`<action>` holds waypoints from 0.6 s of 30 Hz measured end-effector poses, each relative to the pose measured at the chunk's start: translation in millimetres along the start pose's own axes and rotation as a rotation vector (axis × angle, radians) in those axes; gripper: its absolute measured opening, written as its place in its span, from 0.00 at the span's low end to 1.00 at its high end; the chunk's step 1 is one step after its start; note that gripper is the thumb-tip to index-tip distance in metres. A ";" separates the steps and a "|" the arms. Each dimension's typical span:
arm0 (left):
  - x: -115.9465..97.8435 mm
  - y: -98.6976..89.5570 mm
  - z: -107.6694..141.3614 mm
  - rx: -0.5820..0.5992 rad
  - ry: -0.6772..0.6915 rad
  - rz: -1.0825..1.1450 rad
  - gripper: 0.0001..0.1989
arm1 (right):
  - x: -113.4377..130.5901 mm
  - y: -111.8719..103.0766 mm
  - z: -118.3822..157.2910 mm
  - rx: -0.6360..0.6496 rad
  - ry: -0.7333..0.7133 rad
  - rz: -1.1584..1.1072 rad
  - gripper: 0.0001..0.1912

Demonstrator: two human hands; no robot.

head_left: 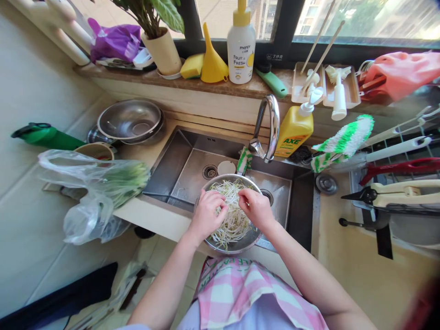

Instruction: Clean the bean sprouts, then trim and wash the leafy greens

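A round metal bowl (237,250) full of pale bean sprouts (231,224) sits at the front edge of the sink. My left hand (210,211) is over the bowl's left side, its fingers curled together by the sprouts; whatever they pinch is too small to name. Over the right side is my right hand (255,206), thumb and fingers pressed together close to the sprouts, and I cannot make out what is between them. The two hands are a short distance apart, with sprouts visible between them.
Behind the bowl lies the metal sink (192,172) with its faucet (271,123). A yellow soap bottle (294,130) stands behind it. To the left are stacked metal bowls (130,120) and bagged green vegetables (125,181); scissors (405,193) and a rack are at right.
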State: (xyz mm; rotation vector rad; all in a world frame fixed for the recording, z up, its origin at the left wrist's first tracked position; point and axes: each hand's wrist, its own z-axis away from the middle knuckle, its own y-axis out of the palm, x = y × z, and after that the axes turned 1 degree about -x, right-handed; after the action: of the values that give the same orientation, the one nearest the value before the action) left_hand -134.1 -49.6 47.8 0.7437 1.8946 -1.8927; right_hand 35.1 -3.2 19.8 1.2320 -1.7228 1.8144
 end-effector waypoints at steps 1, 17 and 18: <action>-2.5 -1.4 -0.9 0.010 0.006 0.004 0.07 | 0.2 -1.5 1.2 -0.054 0.056 -0.049 0.08; 71.2 10.9 23.2 -0.346 -0.390 0.060 0.17 | -112.6 -43.4 89.4 0.011 0.698 -0.225 0.17; 81.6 18.6 25.2 -0.317 -0.476 0.097 0.19 | -100.4 -36.2 90.5 0.031 0.726 -0.408 0.20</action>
State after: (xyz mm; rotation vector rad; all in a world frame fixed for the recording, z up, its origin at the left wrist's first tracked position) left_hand -190.9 -66.2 -16.5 0.2498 1.7495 -1.4910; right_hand 149.8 -49.8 -45.6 0.7152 -0.9658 1.7286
